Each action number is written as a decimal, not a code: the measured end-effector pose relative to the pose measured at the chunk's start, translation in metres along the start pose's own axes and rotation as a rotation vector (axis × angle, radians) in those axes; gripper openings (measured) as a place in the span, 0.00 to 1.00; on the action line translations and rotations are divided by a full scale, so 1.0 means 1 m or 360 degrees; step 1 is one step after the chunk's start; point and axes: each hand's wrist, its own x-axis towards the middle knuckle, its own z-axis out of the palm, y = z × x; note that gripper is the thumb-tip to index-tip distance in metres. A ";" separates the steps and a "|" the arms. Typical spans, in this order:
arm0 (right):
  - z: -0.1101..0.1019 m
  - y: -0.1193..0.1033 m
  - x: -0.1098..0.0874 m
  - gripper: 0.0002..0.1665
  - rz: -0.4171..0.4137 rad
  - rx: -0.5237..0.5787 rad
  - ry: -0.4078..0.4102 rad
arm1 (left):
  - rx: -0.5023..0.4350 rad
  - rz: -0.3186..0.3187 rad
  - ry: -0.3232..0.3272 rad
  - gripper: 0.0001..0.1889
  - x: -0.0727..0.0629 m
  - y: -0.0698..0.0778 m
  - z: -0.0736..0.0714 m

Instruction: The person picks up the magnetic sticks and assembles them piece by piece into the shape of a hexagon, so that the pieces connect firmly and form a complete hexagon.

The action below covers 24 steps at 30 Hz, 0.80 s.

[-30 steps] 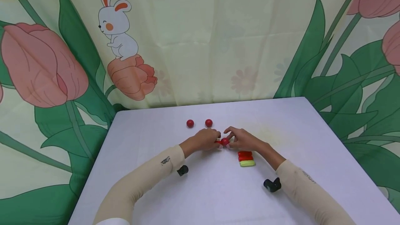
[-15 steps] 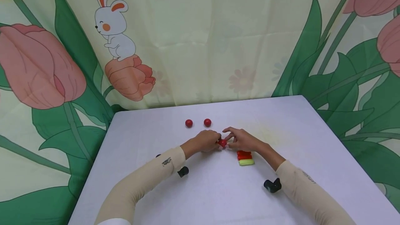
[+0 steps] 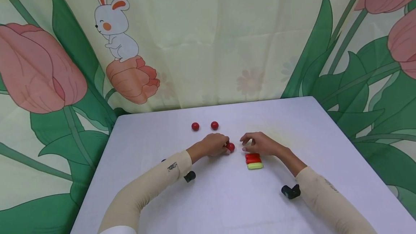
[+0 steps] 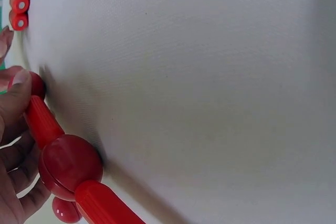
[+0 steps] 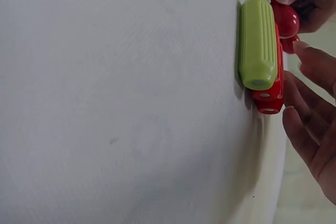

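Beyond both hands at 12 o'clock, the back edge of a white, smooth tabletop (image 3: 208,205); behind that, a cream, flower-printed fabric backdrop (image 3: 195,46). Side edges well apart from the work; broad room at 6 o'clock, between the forearms. At 10 and 12 o'clock of the left hand (image 3: 214,144), a glossy red round ball (image 3: 195,126) and a matching red ball (image 3: 214,125), apart from each other. Pinched between left thumb and fingers, over mid-table: a shiny red ball-and-rod assembly (image 4: 71,163), contact with the surface impossible to tell. Balls deep crimson; rods brighter, tapered, ridged. Long axis from 11 to 5 o'clock in the left wrist view; in the head view, end ball pointing to 3 o'clock, towards the right hand (image 3: 261,143), fingers loosely bent, holding nothing, across a small gap. At 7 o'clock of this hand, two red ridged rods (image 3: 253,160) and a lime-green ridged rod (image 3: 255,166), side by side, lengthwise 9 to 3 o'clock.
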 end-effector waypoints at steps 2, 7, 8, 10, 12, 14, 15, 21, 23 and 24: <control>-0.002 0.001 -0.002 0.21 0.0007 -0.0006 -0.0006 | -0.0003 -0.0009 -0.0009 0.18 0.001 -0.001 0.000; -0.009 0.004 -0.008 0.18 0.0028 -0.0056 -0.0044 | 0.0012 -0.0007 -0.0019 0.19 0.000 -0.002 0.001; -0.010 0.005 -0.010 0.18 0.0029 -0.0064 -0.0056 | 0.0016 -0.0005 -0.0018 0.19 0.000 -0.001 0.001; -0.013 0.007 -0.013 0.17 0.0033 -0.0070 -0.0083 | 0.0018 -0.0007 -0.0020 0.19 -0.001 -0.001 0.000; -0.017 0.009 -0.016 0.17 0.0034 -0.0070 -0.0110 | 0.0012 -0.0013 -0.0022 0.19 -0.002 -0.001 0.000; -0.020 0.012 -0.019 0.16 0.0042 -0.0074 -0.0140 | 0.0007 -0.0016 -0.0025 0.20 -0.002 -0.001 -0.001; -0.021 0.013 -0.020 0.15 0.0047 -0.0076 -0.0155 | 0.0009 -0.0013 -0.0026 0.20 -0.003 -0.001 -0.001; -0.023 0.021 -0.025 0.14 0.0039 -0.0126 -0.0198 | 0.0026 -0.0017 -0.0031 0.20 -0.002 -0.001 -0.002; -0.021 0.024 -0.025 0.15 0.0027 -0.0147 -0.0187 | 0.0018 -0.0030 -0.0034 0.20 -0.002 -0.001 -0.001; -0.020 0.025 -0.025 0.15 0.0020 -0.0156 -0.0181 | 0.0015 -0.0034 -0.0034 0.21 -0.002 -0.001 -0.001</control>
